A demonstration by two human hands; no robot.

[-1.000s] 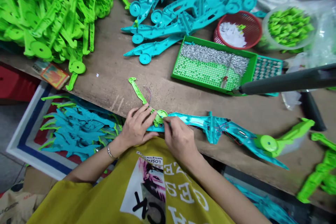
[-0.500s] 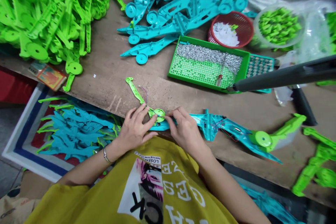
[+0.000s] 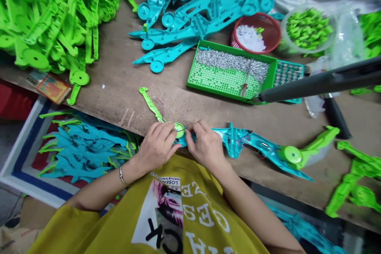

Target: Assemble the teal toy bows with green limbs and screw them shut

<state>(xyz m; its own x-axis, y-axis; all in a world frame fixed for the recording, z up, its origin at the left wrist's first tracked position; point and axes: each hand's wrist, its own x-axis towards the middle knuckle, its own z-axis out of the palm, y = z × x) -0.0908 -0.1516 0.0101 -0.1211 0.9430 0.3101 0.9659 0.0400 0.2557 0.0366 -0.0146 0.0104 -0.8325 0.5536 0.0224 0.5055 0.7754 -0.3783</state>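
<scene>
Well, the head camera looks down on both hands working close together at the front edge of a rough wooden workbench (image 3: pixel 119 105). The left hand (image 3: pixel 156 147) is closed, its curled fingers gripping a lime-green plastic arm piece (image 3: pixel 151 105) just beside the piece's round disc. The right hand (image 3: pixel 205 147) is also closed, pinching the narrow end of a long turquoise plastic frame (image 3: pixel 235 141) right against that disc. The fingers hide exactly how the two pieces meet. A thin purple wire (image 3: pixel 160 105) curves up beside the green strip, and fine red wires (image 3: pixel 245 141) lie across the turquoise frame. A lime-green plastic end part (image 3: pixel 290 154) sits at the frame's far end.

Further up the bench lie a heap of lime-green plastic parts (image 3: pixel 44 16) and a pile of turquoise plastic frames (image 3: pixel 190 12). Between them and the right side stand a perforated green plastic tray (image 3: pixel 226 83), a round red basket (image 3: pixel 256 33) holding white scraps, and a clear bowl (image 3: pixel 308 29) of small green pieces. Below the bench edge, on the left, more turquoise parts (image 3: pixel 80 154) lie in a bin.
</scene>
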